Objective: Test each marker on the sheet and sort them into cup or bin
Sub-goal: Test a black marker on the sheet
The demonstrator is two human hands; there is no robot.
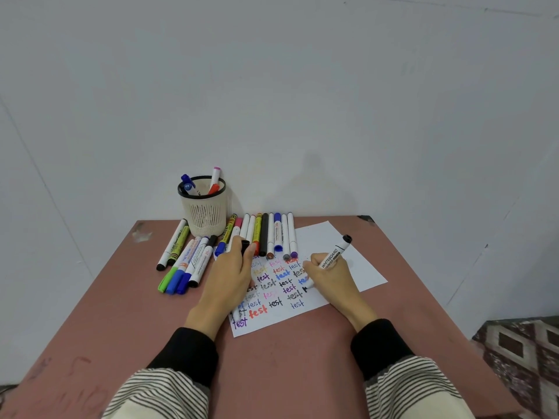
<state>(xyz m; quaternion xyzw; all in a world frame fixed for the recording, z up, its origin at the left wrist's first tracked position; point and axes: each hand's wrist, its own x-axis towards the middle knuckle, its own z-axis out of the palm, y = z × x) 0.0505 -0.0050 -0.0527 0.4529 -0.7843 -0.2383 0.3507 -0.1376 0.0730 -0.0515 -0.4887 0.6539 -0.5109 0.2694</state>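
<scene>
My right hand point(328, 275) grips a white whiteboard marker point(334, 255) with a black end, its tip down on the white sheet point(348, 267) where a black mark shows. The sheet carries several coloured "test" words. My left hand point(231, 275) rests on the sheet's left part and pinches a black cap point(245, 247). A row of markers point(266, 234) lies along the sheet's far edge. A second group of markers point(184, 258) lies to the left. The cream mesh cup point(204, 214) behind them holds a blue, a pink and a red marker.
The brown table point(302, 358) has a chipped patch at its far left corner. A grey wall stands right behind it. A patterned fabric point(523, 349) shows beyond the table's right edge. No bin is in view.
</scene>
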